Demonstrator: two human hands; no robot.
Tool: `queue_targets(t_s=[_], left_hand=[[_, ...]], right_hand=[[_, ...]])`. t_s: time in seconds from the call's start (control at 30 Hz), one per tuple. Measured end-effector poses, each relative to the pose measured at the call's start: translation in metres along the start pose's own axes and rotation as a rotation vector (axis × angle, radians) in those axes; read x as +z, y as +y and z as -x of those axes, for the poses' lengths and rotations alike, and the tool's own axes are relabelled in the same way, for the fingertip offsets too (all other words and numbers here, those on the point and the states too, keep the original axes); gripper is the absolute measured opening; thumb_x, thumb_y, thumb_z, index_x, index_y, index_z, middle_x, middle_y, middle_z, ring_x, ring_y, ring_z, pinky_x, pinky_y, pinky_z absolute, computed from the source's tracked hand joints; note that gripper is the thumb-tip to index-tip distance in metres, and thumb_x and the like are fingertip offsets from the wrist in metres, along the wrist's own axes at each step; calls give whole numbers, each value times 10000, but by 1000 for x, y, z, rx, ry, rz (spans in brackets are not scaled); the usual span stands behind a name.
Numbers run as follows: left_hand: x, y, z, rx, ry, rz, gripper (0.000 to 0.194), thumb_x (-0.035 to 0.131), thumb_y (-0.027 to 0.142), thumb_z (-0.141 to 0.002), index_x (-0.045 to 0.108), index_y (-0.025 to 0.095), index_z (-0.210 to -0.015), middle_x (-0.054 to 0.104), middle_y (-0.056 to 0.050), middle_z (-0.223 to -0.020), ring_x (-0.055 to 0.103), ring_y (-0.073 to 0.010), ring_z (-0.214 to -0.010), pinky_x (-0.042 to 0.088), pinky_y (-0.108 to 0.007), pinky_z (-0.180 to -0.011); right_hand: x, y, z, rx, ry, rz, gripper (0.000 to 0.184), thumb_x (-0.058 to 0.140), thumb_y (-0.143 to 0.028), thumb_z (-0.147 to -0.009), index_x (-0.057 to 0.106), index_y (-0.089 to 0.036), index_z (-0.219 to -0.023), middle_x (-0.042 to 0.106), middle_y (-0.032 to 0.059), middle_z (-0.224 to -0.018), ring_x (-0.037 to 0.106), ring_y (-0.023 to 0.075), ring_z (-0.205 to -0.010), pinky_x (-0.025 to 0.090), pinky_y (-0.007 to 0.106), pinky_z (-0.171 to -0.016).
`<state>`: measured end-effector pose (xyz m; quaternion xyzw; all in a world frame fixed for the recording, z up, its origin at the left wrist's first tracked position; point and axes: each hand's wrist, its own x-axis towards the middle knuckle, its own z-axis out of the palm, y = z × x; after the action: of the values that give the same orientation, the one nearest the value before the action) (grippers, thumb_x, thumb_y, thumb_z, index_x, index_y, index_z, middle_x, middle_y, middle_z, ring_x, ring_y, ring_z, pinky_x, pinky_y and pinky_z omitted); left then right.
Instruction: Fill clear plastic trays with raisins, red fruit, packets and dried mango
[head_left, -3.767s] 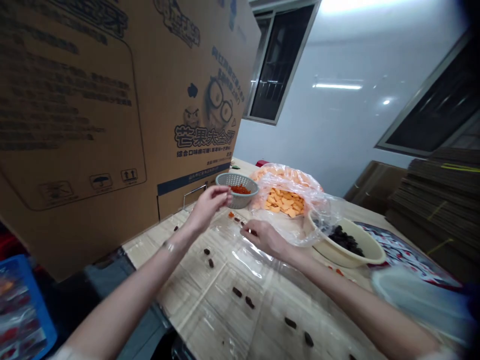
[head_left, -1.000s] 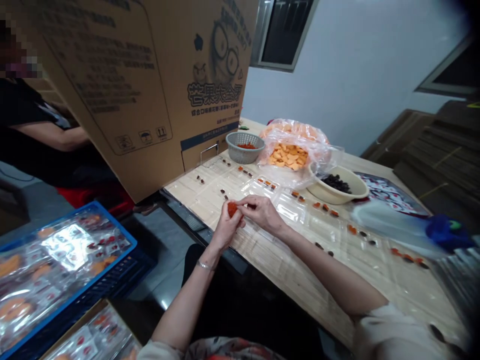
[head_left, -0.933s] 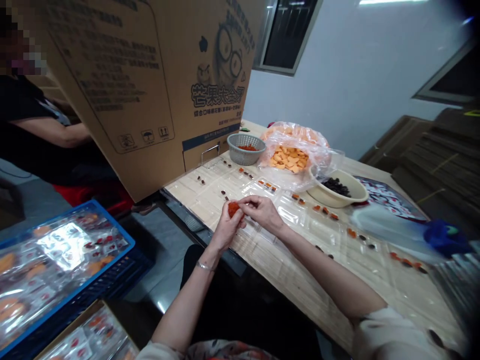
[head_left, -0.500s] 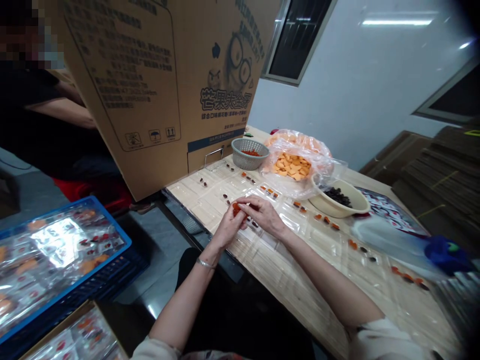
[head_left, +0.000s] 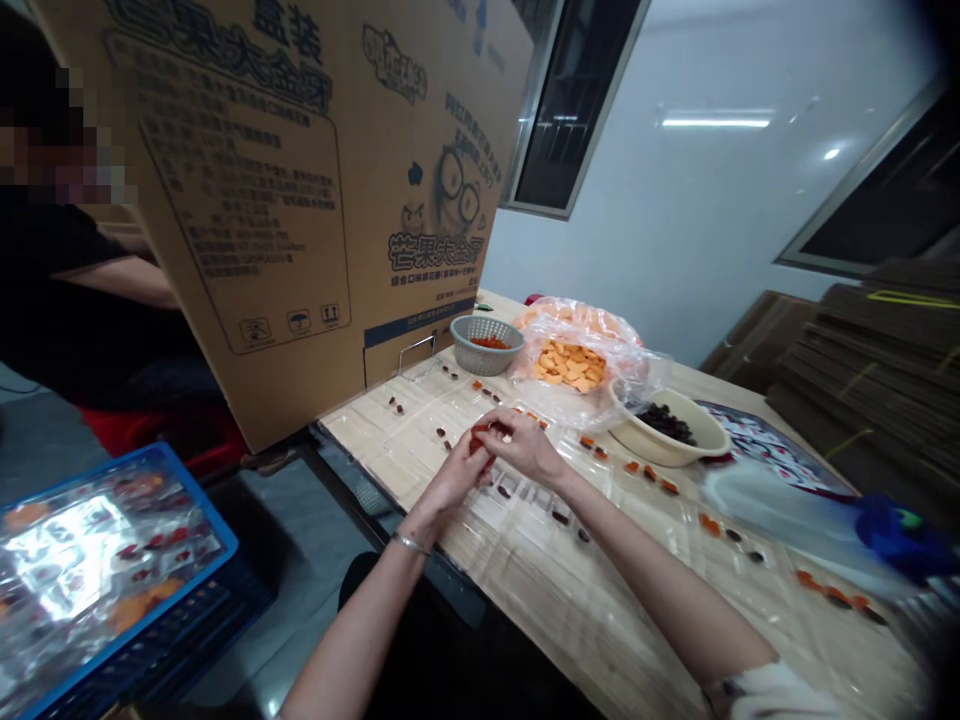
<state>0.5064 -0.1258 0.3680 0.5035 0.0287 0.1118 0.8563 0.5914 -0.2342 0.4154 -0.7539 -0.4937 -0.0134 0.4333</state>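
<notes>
My left hand (head_left: pixel 456 482) is closed around small orange-red pieces (head_left: pixel 478 437), held just above the near part of the table. Against it, my right hand (head_left: pixel 529 452) has its thumb and fingers pinched at the same pieces; its fingertips partly cover them. Beneath and around both hands, clear plastic trays (head_left: pixel 420 455) lie across the table, with small dark pieces (head_left: pixel 504 491) in some hollows. Further right, rows of orange and dark pieces (head_left: pixel 651 472) sit in the trays. Exactly what each fingertip grips is partly hidden.
Behind my hands stand a grey basket (head_left: pixel 487 360) of orange-red pieces, a plastic bag (head_left: pixel 626 335) of orange pieces and a cream bowl (head_left: pixel 705 445) of dark pieces. A large cardboard box (head_left: pixel 300 230) rises at left, beside a co-worker. A blue crate (head_left: pixel 229 535) holds packets.
The camera view has tilted up, so the table and crate sit lower in the picture. My hands stay together at the orange-red pieces, with the right fingers slightly shifted.
</notes>
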Motion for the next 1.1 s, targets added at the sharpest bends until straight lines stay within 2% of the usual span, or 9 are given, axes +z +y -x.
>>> queue_targets(t_s=[0.1,0.17,0.23,0.33,0.47,0.57,0.77,1.0,1.1], left_hand=[[-6,11,11,12,109,247,369,782,296,-706,598,151,-991,495,39,-697,406,-57,-557,271,-150,-464],[-16,18,25,101,214,402,372,793,258,-700,610,152,-1006,511,30,-735,421,-45,-573,282,-135,-466],[-27,23,41,187,340,492,372,788,237,-712,625,162,-1038,535,20,-773,415,-35,-569,300,-130,-463],[-42,25,59,213,482,559,368,790,231,-715,645,164,-1046,571,-3,-830,406,-31,-560,303,-129,-439],[-53,24,61,182,517,606,359,796,248,-713,667,169,-1038,575,-13,-860,391,-28,-552,304,-125,-419],[-59,25,55,147,527,626,359,797,256,-716,678,177,-1046,570,-15,-862,394,-30,-561,321,-119,-425],[-72,27,51,119,575,644,367,814,255,-685,699,187,-1027,579,-22,-853,401,-35,-563,319,-114,-414],[-83,27,45,91,627,643,382,835,269,-642,716,185,-995,570,-10,-797,380,-39,-551,320,-120,-412],[-86,26,46,91,623,644,385,821,272,-664,710,195,-1024,575,-10,-808,381,-40,-551,323,-124,-415]], right_hand=[[-1,27,-26,249,106,-104,286,569,-339,-806,677,-129,-968,700,51,-794,625,149,-654,517,277,-646],[0,51,-51,319,147,-49,300,547,-314,-792,677,-100,-957,694,55,-757,626,147,-649,518,267,-654],[5,77,-80,348,151,42,296,523,-268,-783,681,-84,-952,683,54,-717,612,150,-642,507,258,-640],[18,111,-125,376,128,204,285,505,-195,-771,697,-74,-942,690,68,-739,596,164,-659,490,264,-652],[39,143,-174,365,44,433,282,493,-122,-777,723,-84,-934,717,93,-900,607,195,-826,469,269,-785],[55,159,-195,351,-48,557,291,492,-92,-804,722,-65,-981,710,141,-1034,599,202,-923,441,250,-833],[66,175,-200,355,-210,705,225,529,-81,-828,733,-70,-921,724,180,-950,620,199,-862,419,230,-763],[65,166,-214,318,-157,781,273,486,-148,-896,682,-109,-1083,700,150,-1093,606,201,-932,406,237,-751],[75,164,-226,334,-178,778,249,518,-109,-867,705,-105,-1031,719,156,-1036,625,198,-885,410,235,-726]])
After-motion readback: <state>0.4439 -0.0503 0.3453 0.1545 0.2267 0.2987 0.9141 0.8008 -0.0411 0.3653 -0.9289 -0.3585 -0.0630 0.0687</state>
